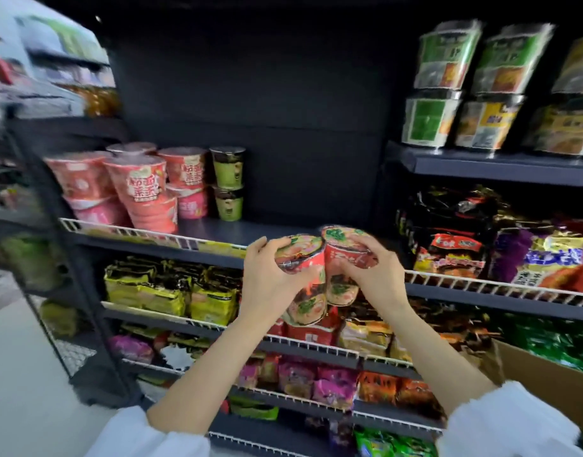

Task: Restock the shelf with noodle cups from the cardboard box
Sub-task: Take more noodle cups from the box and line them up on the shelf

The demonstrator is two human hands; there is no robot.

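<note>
My left hand [267, 275] grips a stack of red noodle cups [300, 255], one under the other, tilted toward the shelf. Beside it my right hand [372, 272] grips a second stack of red noodle cups [344, 255]. The two stacks touch in the middle, just in front of the dark shelf board [224, 230] with its white wire rail. Pink and red noodle cups [141, 189] and green cups [229, 183] stand stacked at the shelf's left. A corner of the cardboard box [547, 387] shows at the lower right.
The shelf space behind my hands is bare dark board. Bagged noodle packs [481, 235] fill the shelf to the right and yellow packs [171, 291] the rows below. Green and yellow bowls [465, 84] sit on the upper right shelf. Grey floor lies at lower left.
</note>
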